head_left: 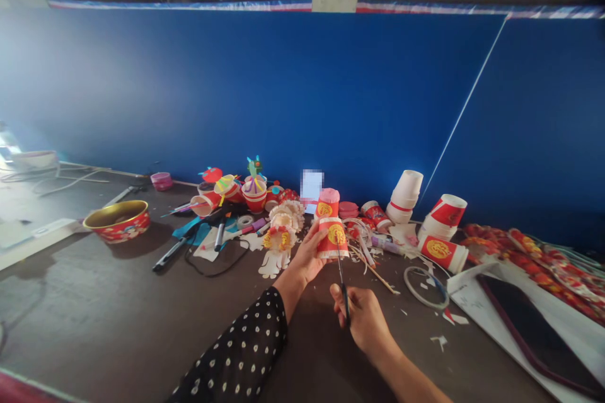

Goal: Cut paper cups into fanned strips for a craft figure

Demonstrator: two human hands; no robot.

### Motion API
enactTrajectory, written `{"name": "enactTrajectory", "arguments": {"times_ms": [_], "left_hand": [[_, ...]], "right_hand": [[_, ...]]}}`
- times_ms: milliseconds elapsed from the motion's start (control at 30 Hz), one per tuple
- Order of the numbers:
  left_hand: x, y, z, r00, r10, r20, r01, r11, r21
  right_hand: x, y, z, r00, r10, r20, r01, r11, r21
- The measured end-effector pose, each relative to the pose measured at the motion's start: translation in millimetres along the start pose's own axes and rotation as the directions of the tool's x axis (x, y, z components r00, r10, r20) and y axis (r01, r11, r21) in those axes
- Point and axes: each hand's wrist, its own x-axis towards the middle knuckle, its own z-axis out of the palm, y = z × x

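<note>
My left hand [309, 256] grips a red paper cup [329, 238] with a yellow emblem, its wide white-edged end facing down toward me. In my right hand [363, 315] is a pair of scissors [345, 296] with dark handles. The blades point up and meet the cup's lower edge; how far they are apart cannot be made out. Just behind the held cup stands another red cup [327, 203] with a pink top. To the left of my left hand lies a paper figure [282, 233] with cut, fringed edges.
A red-and-gold bowl [118, 225] stands at left. Decorated cups [255, 195], a marker [220, 236] and tape lie near the blue partition [236, 94]. Stacked paper cups [405, 195], a clear tape ring [426, 288], paper scraps and a phone [539, 334] on a white box are at right.
</note>
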Motion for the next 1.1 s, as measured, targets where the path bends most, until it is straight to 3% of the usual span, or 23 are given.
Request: {"name": "enactTrajectory", "arguments": {"times_ms": [367, 800, 1100], "left_hand": [[-3.8, 6.0, 8.5, 0.999, 0.008, -0.034, -0.008, 1.000, -0.007], [-3.4, -2.3, 8.8, 0.998, -0.054, 0.007, 0.054, 0.998, -0.026], [-4.3, -4.3, 10.9, 0.996, -0.078, 0.051, 0.079, 0.997, -0.017]], "right_hand": [[-1.4, 0.1, 2.8, 1.000, 0.029, 0.003, -0.029, 0.999, 0.020], [-0.8, 0.8, -0.8, 0.999, -0.043, 0.016, 0.042, 0.997, 0.065], [0.8, 1.1, -0.5, 1.000, -0.021, -0.008, 0.021, 0.997, 0.078]]}}
